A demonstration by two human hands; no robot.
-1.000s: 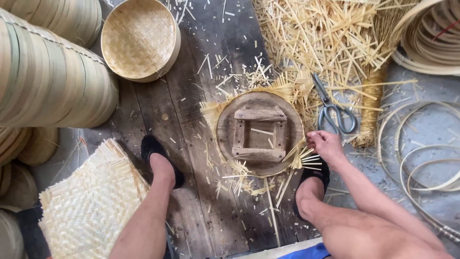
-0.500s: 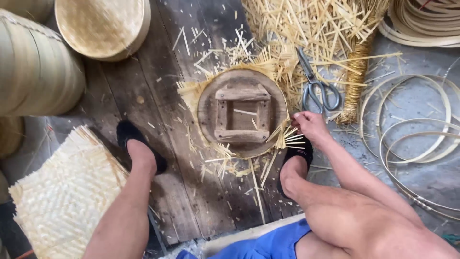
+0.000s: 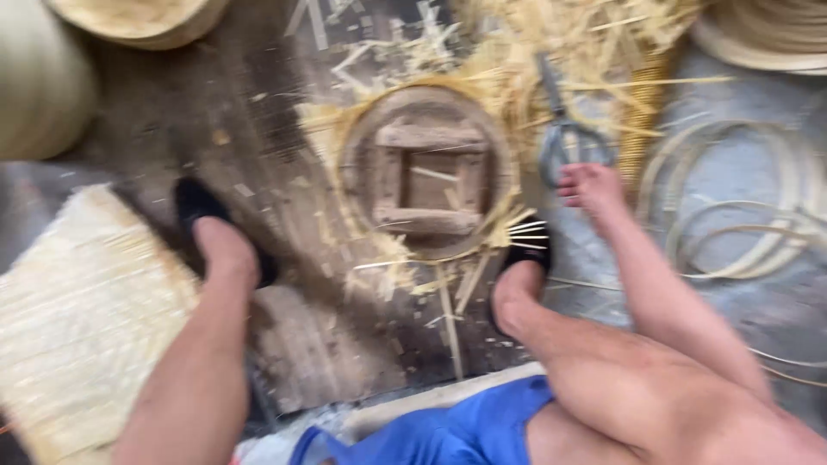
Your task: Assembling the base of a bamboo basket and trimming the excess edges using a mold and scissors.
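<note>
The picture is blurred by motion. My right hand (image 3: 590, 185) hovers just below the handles of grey scissors (image 3: 564, 138), which lie on a heap of bamboo strips (image 3: 594, 43). Its fingers are curled, and the blur hides whether they touch the scissors. To its left lies a round wooden mould (image 3: 426, 172) with a square frame in its middle, ringed by woven bamboo strips. My two feet in black shoes rest on either side of the mould. My left hand is out of view.
A flat woven bamboo mat (image 3: 77, 319) lies at the left. Stacked round baskets (image 3: 39, 82) stand top left, with another basket (image 3: 138, 13) at the top edge. Loose bamboo hoops (image 3: 749, 215) lie at the right. Dark floorboards carry scattered slivers.
My right hand has left the mould's lower right rim and moved right, toward the scissors. The camera has swung and moved closer, blurring the view.
</note>
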